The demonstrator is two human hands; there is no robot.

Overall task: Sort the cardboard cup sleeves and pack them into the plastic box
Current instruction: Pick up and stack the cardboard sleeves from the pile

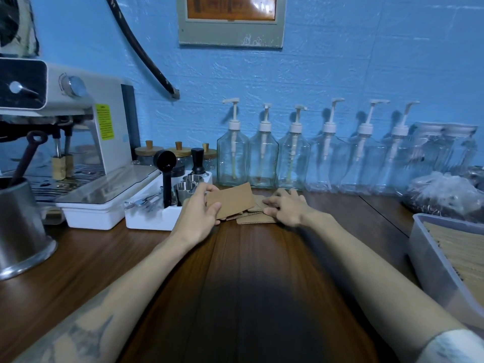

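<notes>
Several cardboard sleeves (pixel 258 214) loose on table (pixel 235 271). Your left hand (pixel 200 212) pinches top sleeve (pixel 230 201); right hand (pixel 286 208) flat, open, pressing pile. Risk: sleeves fan, slide toward white tray (pixel 154 218); plastic box (pixel 432 255) far right.

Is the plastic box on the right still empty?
No. The plastic box at the right edge of the table already holds a packed row of cardboard sleeves standing on edge inside it.

Matt brown cardboard sleeves (pixel 231 201) lie on a glossy dark wood table (pixel 248 284); clear glass bottles (pixel 264 158), a frosted plastic box (pixel 429 255), a brushed metal cup (pixel 21 226).
</notes>
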